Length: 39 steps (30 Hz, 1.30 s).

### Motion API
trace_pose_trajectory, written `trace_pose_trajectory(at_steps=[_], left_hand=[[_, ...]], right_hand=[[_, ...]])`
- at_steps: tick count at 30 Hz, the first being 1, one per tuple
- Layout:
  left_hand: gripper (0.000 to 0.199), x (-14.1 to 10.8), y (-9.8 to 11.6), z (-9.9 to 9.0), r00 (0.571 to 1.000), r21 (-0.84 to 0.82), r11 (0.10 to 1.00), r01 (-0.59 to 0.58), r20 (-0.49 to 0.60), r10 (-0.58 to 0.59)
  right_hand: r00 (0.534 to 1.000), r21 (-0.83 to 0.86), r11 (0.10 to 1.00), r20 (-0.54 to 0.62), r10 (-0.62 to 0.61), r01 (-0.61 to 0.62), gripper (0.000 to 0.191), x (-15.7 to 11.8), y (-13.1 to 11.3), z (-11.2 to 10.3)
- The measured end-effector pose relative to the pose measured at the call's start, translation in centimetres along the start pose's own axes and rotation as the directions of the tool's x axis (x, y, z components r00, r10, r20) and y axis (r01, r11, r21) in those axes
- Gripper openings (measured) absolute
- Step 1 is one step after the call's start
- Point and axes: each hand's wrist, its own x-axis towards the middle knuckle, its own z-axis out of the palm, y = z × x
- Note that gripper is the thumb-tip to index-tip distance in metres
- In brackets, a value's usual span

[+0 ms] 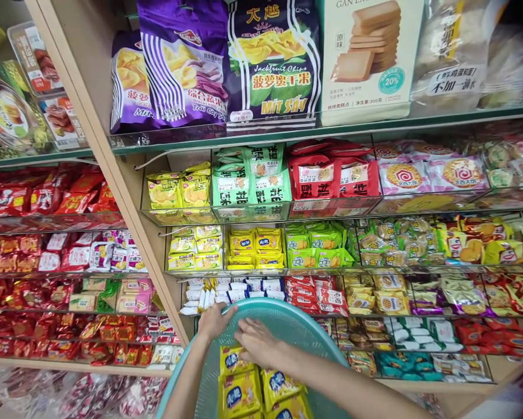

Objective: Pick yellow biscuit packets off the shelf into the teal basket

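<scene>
A turquoise plastic basket with a perforated wall stands low in front of me. Inside it lie several yellow snack packets with blue labels, set in rows. At the basket's far left rim is my left hand, closed over the edge with its thumb on the inner side; its other fingers are partly hidden. My right hand reaches in from the right, fingers stretched out, over the far end of the packets. Its palm side is hidden, and I see nothing held in it.
Matching yellow packets fill a shelf compartment above the basket. Green packets sit to their right, white packets below. Overhead, a glass shelf bears large snack bags. A wooden divider stands at left.
</scene>
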Motion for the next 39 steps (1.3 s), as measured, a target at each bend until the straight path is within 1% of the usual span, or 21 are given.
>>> trace_pose_trajectory(at_steps=[2,4,6,7,9,11,12,13,15,19,23,26,29,32,36,39], left_hand=[[0.055,-0.1,-0.2,-0.1,1.000,-0.001,1.000,-0.005,0.006,0.005],[0.055,-0.1,-0.7,-0.2,1.000,-0.004,1.000,0.001,0.011,-0.001],[0.056,-0.1,-1.3,0.0,0.999,-0.011,0.999,0.031,0.013,-0.031],[0.058,-0.1,-1.7,0.1,0.999,-0.018,0.999,0.044,0.011,-0.044],[0.059,0.0,-2.3,0.4,0.998,-0.030,0.998,0.055,0.011,-0.055],[0.059,-0.1,-2.6,0.5,0.998,-0.038,0.998,0.057,0.012,-0.057],[0.059,-0.1,-2.7,0.5,0.998,-0.039,0.998,0.057,0.014,-0.056],[0.059,-0.1,-2.8,0.5,0.998,-0.039,0.998,0.058,0.014,-0.057],[0.059,-0.1,-2.9,0.4,0.998,-0.043,0.998,0.054,0.014,-0.053],[0.058,0.0,-3.3,0.4,0.998,-0.051,0.997,0.064,0.023,-0.063],[0.058,0.3,-3.9,0.5,0.997,-0.052,0.996,0.068,0.035,-0.066],[0.058,0.4,-4.2,0.4,0.998,-0.055,0.997,0.060,0.037,-0.058],[0.058,0.4,-4.3,0.2,0.998,-0.057,0.997,0.050,0.036,-0.048],[0.058,0.4,-4.4,-0.1,0.998,-0.083,0.996,0.037,0.052,-0.033],[0.057,0.3,-4.5,-0.5,0.997,-0.092,0.995,0.034,0.071,-0.027],[0.055,0.5,-4.6,-0.4,0.997,-0.091,0.996,0.011,0.076,-0.004]], right_hand=[[0.999,-0.003,1.000,-0.043,-0.015,0.015,0.034,-0.3,-0.1,-2.3],[0.992,-0.007,1.000,-0.124,-0.014,0.013,0.028,-0.4,0.0,-5.5],[0.978,-0.015,1.000,-0.209,0.010,-0.014,0.022,-0.1,0.6,-9.0],[0.963,-0.026,0.999,-0.269,0.027,-0.035,0.021,0.2,1.0,-10.6],[0.909,-0.060,0.996,-0.415,0.037,-0.068,0.022,1.3,2.3,-13.3],[0.845,-0.130,0.985,-0.534,0.026,-0.112,0.022,2.7,3.8,-15.0],[0.821,-0.170,0.974,-0.570,0.025,-0.148,0.023,3.5,4.5,-15.6],[0.807,-0.207,0.961,-0.591,0.024,-0.181,0.024,4.3,5.2,-15.9],[0.798,-0.256,0.940,-0.602,0.028,-0.227,0.029,5.6,6.2,-16.2],[0.815,-0.304,0.931,-0.579,-0.010,-0.204,0.043,7.4,6.9,-15.7],[0.829,-0.343,0.920,-0.559,-0.036,-0.191,0.045,8.1,6.8,-14.5],[0.809,-0.377,0.901,-0.585,-0.052,-0.215,0.043,8.5,6.8,-13.6],[0.784,-0.404,0.875,-0.619,-0.047,-0.266,0.042,8.8,6.7,-13.0],[0.784,-0.433,0.848,-0.620,-0.034,-0.306,0.044,9.1,6.4,-13.0],[0.800,-0.458,0.823,-0.600,-0.007,-0.336,0.048,9.6,5.7,-13.4],[0.813,-0.466,0.818,-0.583,0.004,-0.337,0.047,9.7,5.5,-13.4]])
